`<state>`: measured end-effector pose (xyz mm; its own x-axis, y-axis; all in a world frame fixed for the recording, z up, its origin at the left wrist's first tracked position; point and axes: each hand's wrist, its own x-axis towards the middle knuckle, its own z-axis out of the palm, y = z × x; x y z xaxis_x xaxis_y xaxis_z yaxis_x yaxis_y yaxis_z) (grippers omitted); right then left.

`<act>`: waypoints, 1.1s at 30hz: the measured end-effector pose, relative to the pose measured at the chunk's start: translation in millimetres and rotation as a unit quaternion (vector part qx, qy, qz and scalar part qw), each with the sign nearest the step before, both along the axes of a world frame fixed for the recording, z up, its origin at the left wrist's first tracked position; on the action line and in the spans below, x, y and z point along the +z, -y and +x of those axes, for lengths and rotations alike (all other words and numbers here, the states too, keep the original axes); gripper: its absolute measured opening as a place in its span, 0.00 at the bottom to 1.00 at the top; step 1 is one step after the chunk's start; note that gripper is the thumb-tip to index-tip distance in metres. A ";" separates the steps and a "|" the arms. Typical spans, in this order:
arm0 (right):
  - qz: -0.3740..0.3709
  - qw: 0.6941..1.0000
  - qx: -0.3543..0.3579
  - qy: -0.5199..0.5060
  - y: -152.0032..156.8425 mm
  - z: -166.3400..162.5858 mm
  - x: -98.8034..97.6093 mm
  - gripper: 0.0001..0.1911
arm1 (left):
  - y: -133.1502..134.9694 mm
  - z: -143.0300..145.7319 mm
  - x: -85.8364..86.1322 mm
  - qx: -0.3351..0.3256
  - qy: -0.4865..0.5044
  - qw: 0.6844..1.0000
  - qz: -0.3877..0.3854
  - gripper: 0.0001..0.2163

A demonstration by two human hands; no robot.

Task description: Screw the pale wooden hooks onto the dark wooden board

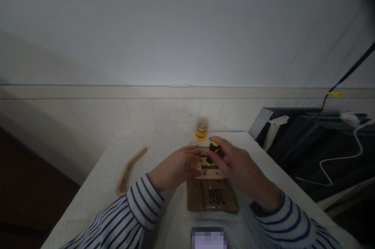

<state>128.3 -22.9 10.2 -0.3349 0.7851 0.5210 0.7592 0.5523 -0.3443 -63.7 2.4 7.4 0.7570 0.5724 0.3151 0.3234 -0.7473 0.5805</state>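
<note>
A brown mat (212, 198) lies nearest, a wood frame (209, 173) at its far edge. The left hand (175, 167) rests on the frame, fingers loosely spread. The right hand (240, 169) pinches a screwdriver (212, 151), nearly upright, tip down on the frame; screw depth hidden. Beyond stands a yellow jar (201, 128).

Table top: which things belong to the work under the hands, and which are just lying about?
In hand: black-and-yellow screwdriver in the right hand; wooden frame under the left hand; brown board beneath it.
Lying about: bent wooden strip; yellow bit holder; white cable.
</note>
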 end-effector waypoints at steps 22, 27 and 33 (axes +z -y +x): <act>0.009 1.000 -0.016 0.009 -0.8 -1.4 -3.1 0.16 | 1.3 0.6 2.8 -0.003 0.001 1.000 -0.018 0.14; -0.009 1.000 -0.024 -0.002 -0.7 -1.0 -1.4 0.16 | 1.2 0.6 1.9 0.005 -0.001 1.000 -0.022 0.15; -0.011 1.000 -0.015 -0.020 -2.0 -2.3 -2.7 0.16 | 0.3 0.3 0.5 0.001 0.000 1.000 -0.011 0.17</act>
<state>125.9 -20.9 7.5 -0.2913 0.8059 0.5153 0.7606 0.5219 -0.3862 -63.5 2.1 7.8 0.7559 0.5801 0.3036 0.3240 -0.7344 0.5964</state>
